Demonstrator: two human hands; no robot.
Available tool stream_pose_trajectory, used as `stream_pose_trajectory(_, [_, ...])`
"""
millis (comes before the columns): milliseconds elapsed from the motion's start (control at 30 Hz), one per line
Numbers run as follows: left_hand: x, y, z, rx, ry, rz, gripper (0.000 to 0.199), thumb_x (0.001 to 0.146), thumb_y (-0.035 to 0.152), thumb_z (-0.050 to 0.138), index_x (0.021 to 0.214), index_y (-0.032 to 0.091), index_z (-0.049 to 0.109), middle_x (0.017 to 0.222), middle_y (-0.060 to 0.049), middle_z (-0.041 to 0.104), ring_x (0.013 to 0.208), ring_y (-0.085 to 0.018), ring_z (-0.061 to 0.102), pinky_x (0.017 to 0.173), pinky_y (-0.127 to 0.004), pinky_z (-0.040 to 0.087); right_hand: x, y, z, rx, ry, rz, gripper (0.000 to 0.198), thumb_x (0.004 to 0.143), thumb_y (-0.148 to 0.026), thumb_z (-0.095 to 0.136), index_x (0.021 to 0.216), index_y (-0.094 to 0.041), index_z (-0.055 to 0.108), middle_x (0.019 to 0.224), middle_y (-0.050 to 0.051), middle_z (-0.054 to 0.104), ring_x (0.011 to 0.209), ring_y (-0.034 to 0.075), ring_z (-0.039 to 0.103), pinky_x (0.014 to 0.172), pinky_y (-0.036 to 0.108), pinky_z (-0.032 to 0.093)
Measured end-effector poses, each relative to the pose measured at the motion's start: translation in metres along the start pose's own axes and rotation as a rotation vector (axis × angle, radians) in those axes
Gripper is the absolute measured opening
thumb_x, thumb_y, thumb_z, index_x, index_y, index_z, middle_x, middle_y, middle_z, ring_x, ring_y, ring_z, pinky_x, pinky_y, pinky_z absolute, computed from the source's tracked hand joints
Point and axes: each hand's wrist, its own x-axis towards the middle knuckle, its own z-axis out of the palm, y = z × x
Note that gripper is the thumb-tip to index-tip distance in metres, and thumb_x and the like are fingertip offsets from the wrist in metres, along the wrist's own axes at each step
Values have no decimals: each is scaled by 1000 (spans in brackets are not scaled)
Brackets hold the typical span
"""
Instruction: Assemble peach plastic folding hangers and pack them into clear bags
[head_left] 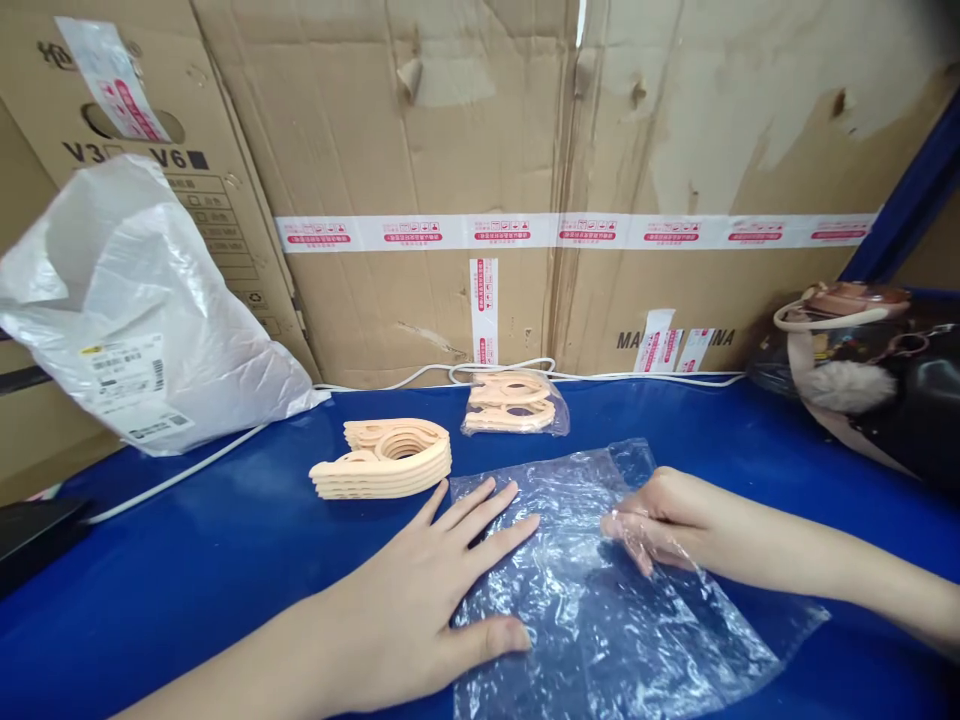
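A clear plastic bag (570, 600) lies spread and crinkled on the blue table in front of me. My left hand (442, 590) rests flat on its left side, fingers apart. At the bag's upper right, my right hand (656, 520) is closed, fingers bent together on the plastic. Just beyond my left fingertips sits a stack of several cream plastic folding hangers (386, 465). Further back, near the cardboard, similar cream hangers (514, 402) are wrapped in a clear bag.
At the left stands a white plastic mailer bag (142, 310) with a label. Large cardboard sheets (420, 130) form the back wall. A white cable (397, 380) runs along their foot. A black bag (922, 390) with a fluffy pompom sits at the right, a dark flat object (41, 530) at the left edge.
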Motion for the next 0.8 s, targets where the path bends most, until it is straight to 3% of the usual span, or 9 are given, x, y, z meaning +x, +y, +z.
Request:
stream_pose_trajectory(133, [1, 7, -2, 2, -4, -25, 72, 90, 62, 41, 150, 29, 17, 157, -5, 10, 143, -32, 9, 114, -56, 17, 2, -6, 3, -119, 44, -244, 31, 91, -46, 52, 102, -21, 66, 97, 5, 67, 90, 18, 61, 80, 31, 49])
stream_pose_trajectory(233, [-4, 12, -7, 6, -35, -106, 81, 87, 67, 42, 150, 25, 13, 156, -7, 6, 143, -33, 6, 113, -54, 20, 2, -4, 5, -228, 20, -302, 56, 84, -48, 61, 135, -26, 48, 141, 10, 45, 130, 25, 40, 106, 44, 35])
stream_pose_trajectory(300, [-12, 11, -11, 2, -52, -141, 90, 82, 70, 46, 150, 25, 10, 156, -8, 5, 142, -34, 7, 112, -53, 23, 2, -1, 5, -269, -13, -300, 73, 82, -48, 64, 145, -29, 34, 154, 10, 27, 140, 29, 25, 111, 50, 26])
stream_pose_trajectory(467, [-28, 2, -14, 18, -31, -86, 96, 78, 66, 57, 148, 30, 2, 156, -7, 6, 141, -34, 12, 112, -49, 26, -2, 2, 6, -308, -38, -270, 87, 76, -51, 69, 149, -32, 24, 158, 10, 15, 142, 35, 17, 110, 57, 23])
stream_pose_trajectory(800, [-19, 0, -13, 36, -131, -69, 99, 77, 73, 50, 149, 25, 3, 155, -9, -1, 141, -36, 2, 111, -56, 20, -8, 0, 4, -331, -82, -309, 92, 76, -51, 69, 150, -31, 19, 159, 8, 7, 143, 32, 11, 112, 52, 22])
